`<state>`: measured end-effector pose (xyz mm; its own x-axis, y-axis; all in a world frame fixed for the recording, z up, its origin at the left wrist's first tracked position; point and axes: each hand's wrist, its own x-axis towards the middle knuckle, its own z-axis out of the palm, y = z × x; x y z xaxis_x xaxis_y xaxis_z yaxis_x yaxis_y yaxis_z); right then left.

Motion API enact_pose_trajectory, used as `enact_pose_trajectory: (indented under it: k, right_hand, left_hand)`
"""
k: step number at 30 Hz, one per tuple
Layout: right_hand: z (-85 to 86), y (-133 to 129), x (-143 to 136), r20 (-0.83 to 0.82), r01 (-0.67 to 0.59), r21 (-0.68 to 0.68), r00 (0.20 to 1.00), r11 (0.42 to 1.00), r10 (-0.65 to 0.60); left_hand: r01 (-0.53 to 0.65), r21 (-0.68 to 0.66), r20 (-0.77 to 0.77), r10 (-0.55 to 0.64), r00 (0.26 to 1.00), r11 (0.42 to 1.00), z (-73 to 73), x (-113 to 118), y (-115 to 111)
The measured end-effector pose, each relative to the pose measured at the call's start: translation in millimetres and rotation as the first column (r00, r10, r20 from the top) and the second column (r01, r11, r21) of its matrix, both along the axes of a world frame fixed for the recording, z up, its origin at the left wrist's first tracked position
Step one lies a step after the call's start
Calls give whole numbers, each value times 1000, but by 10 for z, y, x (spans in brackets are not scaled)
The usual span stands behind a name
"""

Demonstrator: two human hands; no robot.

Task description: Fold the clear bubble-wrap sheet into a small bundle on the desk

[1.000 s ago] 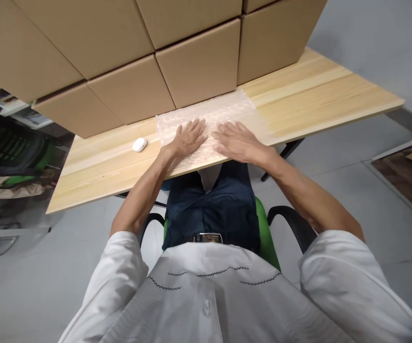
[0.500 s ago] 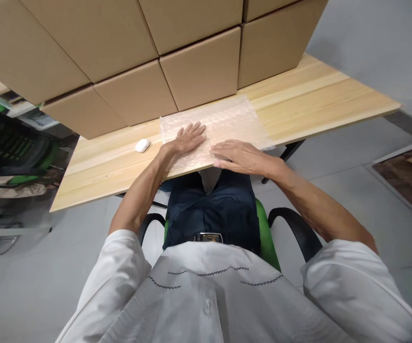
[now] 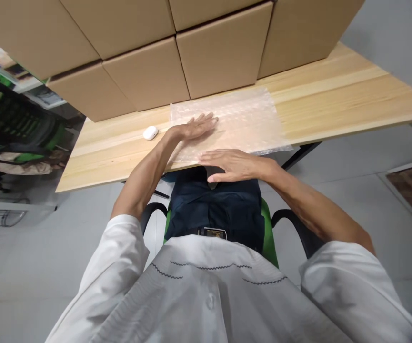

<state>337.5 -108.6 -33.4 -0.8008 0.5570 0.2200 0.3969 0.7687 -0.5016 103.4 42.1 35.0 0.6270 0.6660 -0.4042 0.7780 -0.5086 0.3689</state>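
Observation:
A flat sheet of clear bubble wrap (image 3: 252,116) lies on the wooden table (image 3: 356,95), its near edge at the table's front edge. My left hand (image 3: 199,127) is on the left part of the sheet, palm down with fingers spread, holding nothing. At the sheet's near edge is my right hand (image 3: 232,164), fingers stretched out to the left and thumb apart, with nothing in it. Whether its fingertips touch the sheet is hard to tell. A small white rounded case (image 3: 150,133) sits on the table to the left of the sheet.
Stacked brown cardboard boxes (image 3: 223,52) stand along the back of the table, just behind the sheet. A green chair with black armrests (image 3: 296,231) is under me. Another dark chair (image 3: 16,114) and shelving are at the far left.
The view has shifted, so table and boxes appear farther right and higher. My right hand has moved left along the sheet's near edge, its thumb now wider apart. My left hand remains at the sheet.

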Motion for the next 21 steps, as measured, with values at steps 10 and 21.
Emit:
enact_pose_trajectory:
  k: [10, 21]
  right_hand:
    - [-98, 397, -831, 60, 79, 157, 994, 984, -89]
    - [25, 187, -899, 67, 49, 172, 996, 984, -62]
  left_hand:
    - [-32, 26, 30, 31, 999, 999, 12, 5, -5]
    - [13, 104, 0, -13, 1000, 995, -49, -47, -23]
